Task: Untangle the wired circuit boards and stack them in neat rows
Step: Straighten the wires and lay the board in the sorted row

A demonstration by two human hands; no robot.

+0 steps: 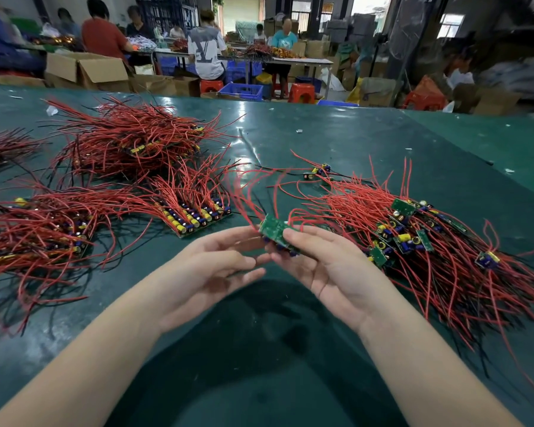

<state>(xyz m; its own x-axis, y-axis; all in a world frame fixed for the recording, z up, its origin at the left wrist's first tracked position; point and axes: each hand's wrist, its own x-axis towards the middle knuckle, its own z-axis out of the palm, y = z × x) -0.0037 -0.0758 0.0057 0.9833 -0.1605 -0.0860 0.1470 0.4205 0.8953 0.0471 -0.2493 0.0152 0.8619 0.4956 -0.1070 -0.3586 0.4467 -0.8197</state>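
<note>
Circuit board (273, 231): both hands are holding it.
Right grip (318, 257): pinching the board.
Left grip (219, 260): fingers touching it.
Done: neat row (198, 218) lying left.
Left: tangled pile (413, 238) waiting right.

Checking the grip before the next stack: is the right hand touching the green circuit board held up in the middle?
Touching. The head view shows the right hand with its fingers pressed on the green circuit board.

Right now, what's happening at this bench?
A person is sorting wired circuit boards on a green table. Both hands hold one green board, the right hand pinching it, the left hand supporting. A tangled pile lies to the right; a neat row and stacked bundles to the left.
</note>
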